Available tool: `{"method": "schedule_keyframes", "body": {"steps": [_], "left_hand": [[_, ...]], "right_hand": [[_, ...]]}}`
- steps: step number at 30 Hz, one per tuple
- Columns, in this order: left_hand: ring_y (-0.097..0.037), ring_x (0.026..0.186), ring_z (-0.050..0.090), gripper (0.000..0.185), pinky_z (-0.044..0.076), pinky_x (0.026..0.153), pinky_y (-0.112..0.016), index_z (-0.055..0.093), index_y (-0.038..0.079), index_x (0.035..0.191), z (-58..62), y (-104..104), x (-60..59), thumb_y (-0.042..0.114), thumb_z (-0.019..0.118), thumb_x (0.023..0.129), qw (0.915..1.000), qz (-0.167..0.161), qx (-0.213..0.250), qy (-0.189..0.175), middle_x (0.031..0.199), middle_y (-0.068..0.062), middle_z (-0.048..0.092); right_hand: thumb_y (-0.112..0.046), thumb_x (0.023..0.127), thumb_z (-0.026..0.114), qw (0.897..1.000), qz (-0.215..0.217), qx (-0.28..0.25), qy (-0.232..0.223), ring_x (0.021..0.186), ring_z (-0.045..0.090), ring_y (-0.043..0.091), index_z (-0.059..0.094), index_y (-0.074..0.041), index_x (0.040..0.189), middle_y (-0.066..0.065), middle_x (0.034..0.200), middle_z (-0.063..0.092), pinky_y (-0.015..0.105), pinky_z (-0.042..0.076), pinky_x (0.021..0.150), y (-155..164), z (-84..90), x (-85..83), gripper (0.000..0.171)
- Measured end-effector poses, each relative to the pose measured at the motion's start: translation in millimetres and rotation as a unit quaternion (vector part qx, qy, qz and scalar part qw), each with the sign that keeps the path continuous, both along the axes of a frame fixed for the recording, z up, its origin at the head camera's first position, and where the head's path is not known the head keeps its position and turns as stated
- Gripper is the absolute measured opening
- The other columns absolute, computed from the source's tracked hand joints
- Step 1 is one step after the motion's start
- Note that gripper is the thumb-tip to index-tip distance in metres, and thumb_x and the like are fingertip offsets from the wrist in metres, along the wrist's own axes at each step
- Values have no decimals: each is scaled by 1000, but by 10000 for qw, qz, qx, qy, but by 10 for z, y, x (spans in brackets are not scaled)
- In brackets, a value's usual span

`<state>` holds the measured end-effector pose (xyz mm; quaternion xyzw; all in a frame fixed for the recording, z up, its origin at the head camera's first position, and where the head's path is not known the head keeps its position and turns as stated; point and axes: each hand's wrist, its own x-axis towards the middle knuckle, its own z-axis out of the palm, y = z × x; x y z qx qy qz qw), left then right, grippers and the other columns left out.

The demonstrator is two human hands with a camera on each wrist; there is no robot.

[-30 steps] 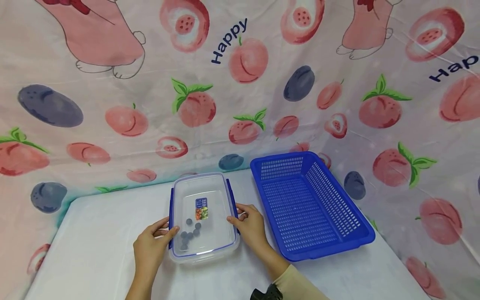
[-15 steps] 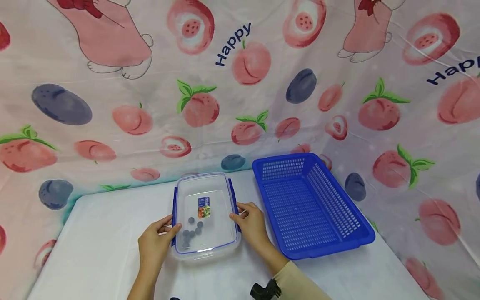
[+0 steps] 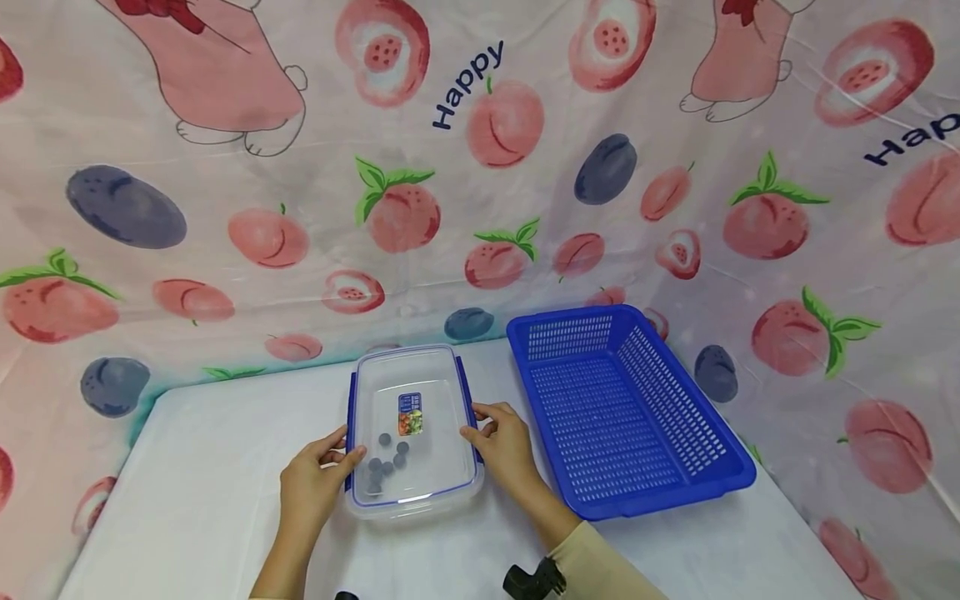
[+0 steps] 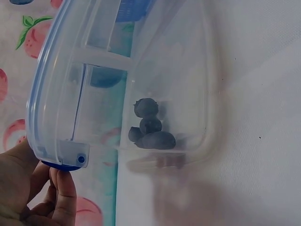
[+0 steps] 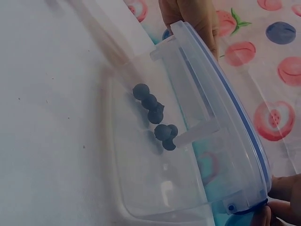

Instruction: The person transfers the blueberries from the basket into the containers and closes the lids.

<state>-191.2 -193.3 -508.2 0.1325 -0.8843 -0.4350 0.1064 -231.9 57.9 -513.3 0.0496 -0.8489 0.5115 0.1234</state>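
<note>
A clear plastic food container (image 3: 435,483) with a lidded top, a blue seal line and a small colour label (image 3: 410,415) is between both hands on the white table. Several blueberries (image 3: 387,467) lie inside, gathered toward its near left part; the left wrist view shows the blueberries (image 4: 149,126) through the wall. My left hand (image 3: 311,483) pinches the left edge at the blue side latch (image 3: 351,408), thumb on the rim. On the opposite edge, my right hand (image 3: 506,446) grips by the right blue latch (image 3: 465,387), thumb on top and fingers at the side.
To the right stands a blue perforated plastic basket (image 3: 615,417), close beside my right forearm. A fruit-printed cloth (image 3: 420,317) hangs behind the white tabletop (image 3: 225,467) and along its right side.
</note>
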Motion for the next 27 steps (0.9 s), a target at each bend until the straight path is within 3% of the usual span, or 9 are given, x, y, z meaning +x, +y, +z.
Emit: {"method": "schedule_keyframes", "body": {"steps": [27], "left_hand": [[-22, 86, 64, 50, 46, 60, -17, 64, 5, 129, -43, -8, -38, 21, 79, 84, 9997, 111, 189, 63, 106, -14, 69]], "right_hand": [[-7, 80, 80, 9996, 15, -224, -183, 68, 54, 7, 71, 2, 115, 9, 96, 65, 17, 47, 56, -5, -3, -2, 37]]}}
